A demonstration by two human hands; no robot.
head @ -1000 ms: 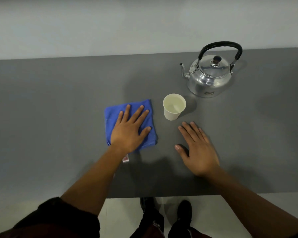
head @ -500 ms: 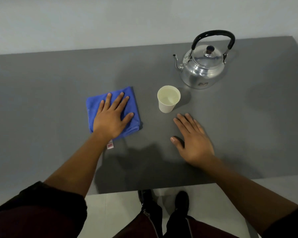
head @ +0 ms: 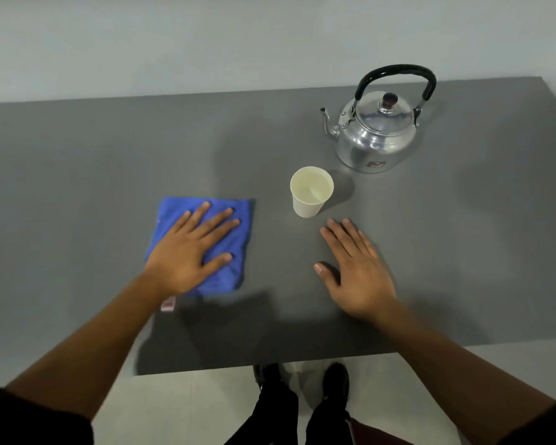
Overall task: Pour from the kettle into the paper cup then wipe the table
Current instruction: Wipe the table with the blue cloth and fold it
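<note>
— Kettle [head: 374, 136] first, or the surface under it?

— Biggest first: the grey table [head: 77, 162] fills the middle band of the frame, its near edge running along the lower centre. The steel kettle stands upright in the upper right, black handle raised, lid on, spout pointing toward the left of the frame.

— And the cloth?

— A folded blue cloth [head: 238, 216] lies left of centre, flat on the table, a small tag showing at its lower edge. The left hand [head: 190, 252] presses on it palm down, fingers spread wide; it pinches nothing.

— The other hand?

— The right hand [head: 355, 271] lies flat on bare table right of centre, fingers close together, thumb out to the side, holding nothing. It is near the cup but apart from it.

— Where's the cup?

— The paper cup [head: 311, 191] stands upright just above that hand, between cloth and kettle, below and left of the kettle's body. Clear liquid shows inside it.
</note>
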